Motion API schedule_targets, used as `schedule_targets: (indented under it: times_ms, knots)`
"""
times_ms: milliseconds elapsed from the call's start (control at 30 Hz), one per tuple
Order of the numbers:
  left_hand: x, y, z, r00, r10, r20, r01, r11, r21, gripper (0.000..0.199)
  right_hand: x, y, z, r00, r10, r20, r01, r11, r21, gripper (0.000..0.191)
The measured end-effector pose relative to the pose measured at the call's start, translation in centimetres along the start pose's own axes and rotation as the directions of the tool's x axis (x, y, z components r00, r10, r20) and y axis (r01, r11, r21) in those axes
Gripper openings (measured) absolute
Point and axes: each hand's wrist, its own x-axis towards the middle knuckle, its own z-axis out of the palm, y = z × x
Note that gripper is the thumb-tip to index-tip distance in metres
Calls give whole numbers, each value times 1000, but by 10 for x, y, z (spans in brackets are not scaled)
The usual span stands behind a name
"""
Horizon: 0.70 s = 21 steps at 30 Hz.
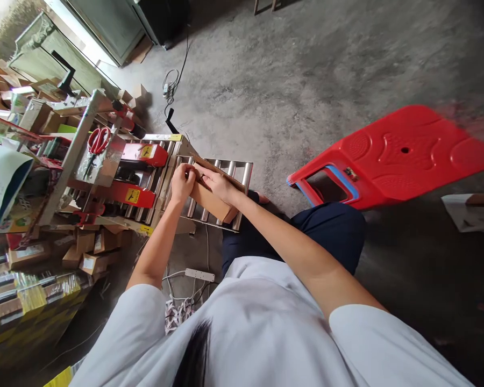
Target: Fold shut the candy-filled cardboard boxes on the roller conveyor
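A small brown cardboard box (212, 203) lies on the metal roller conveyor (247, 174) in front of me. My left hand (182, 184) grips its far left end, with the fingers curled in at the edge. Over the top of the box, my right hand (220, 185) has its fingers bent around the upper flap near the left hand. The fingertips of both hands are partly hidden, and I cannot see inside the box. Left of the conveyor's end rollers stands the carton sealing machine (135, 198) with red side guides and yellow warning labels.
Red-handled scissors (99, 141) rest on the machine's frame. A red plastic stool (407, 150) stands to the right on the concrete floor. Several cardboard boxes (99, 260) are piled at the left. A white power strip (199, 275) and cables lie below the conveyor.
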Motion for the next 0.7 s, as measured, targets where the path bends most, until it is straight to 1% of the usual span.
schedule_targets:
  times_ms: [67,133,200,267,300,367,433,500,533,633,700]
  knots:
    - [0,1,2,1000,-8,-12,8,1000,28,5,-11,-13,-12,1000,-17,-9,17,1000,11,53]
    - [-1,2,5,1000,-7,-21,8,998,57,4,-22,-27,-27,998,-47,-34,44,997,-66,49]
    - [-2,4,7,999,2,-48,2,996,86,5,-29,-36,-41,988,-84,-130,59,982,-182,46]
    - [-5,5,9,996,0,-86,8,996,91,9,-35,-37,-45,972,-62,-227,-6,957,-289,50]
    - [-6,6,9,994,-6,-105,14,997,81,13,-37,-34,-42,971,-29,-236,-52,942,-330,56]
    - [-9,6,9,993,-11,-121,16,999,36,21,-43,-25,-25,984,38,-175,-106,911,-398,65]
    - [-12,3,9,993,-2,-116,0,1000,-16,28,-50,-16,-4,993,53,-102,-94,889,-447,72]
    - [-13,0,8,992,14,-124,-20,999,-45,31,-57,-10,12,996,40,-74,-70,875,-480,80]
    - [-13,-2,8,990,24,-141,-31,999,-45,31,-60,-9,17,997,38,-67,-66,870,-489,83]
    - [-14,-2,7,969,39,-245,-39,999,4,30,-62,-10,19,998,60,-22,-63,876,-478,87]
    - [-19,7,7,953,60,-296,-44,997,60,35,-59,-12,14,998,70,-3,-64,900,-431,85]
